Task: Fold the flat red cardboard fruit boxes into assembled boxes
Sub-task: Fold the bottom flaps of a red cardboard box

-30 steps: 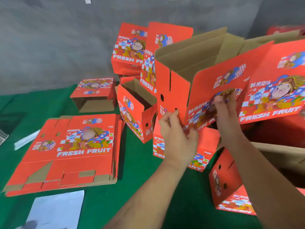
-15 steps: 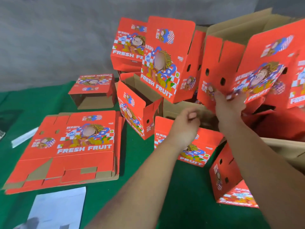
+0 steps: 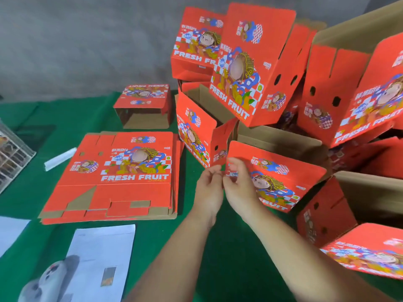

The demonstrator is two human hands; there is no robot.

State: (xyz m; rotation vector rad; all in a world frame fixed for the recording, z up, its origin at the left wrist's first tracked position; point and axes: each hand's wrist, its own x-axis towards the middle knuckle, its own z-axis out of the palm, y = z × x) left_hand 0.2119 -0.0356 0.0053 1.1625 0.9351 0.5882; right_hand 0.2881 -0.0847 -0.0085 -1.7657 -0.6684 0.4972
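Beside the flat stack point(image 3: 113, 177), both hands' curled fingers point(image 3: 214, 174), grasp unclear, assembled boxes point(image 3: 277, 182) partly cropped

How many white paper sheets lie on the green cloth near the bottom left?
2. One sheet lies below the flat box stack; another sheet is cut by the left edge. More may lie out of view.
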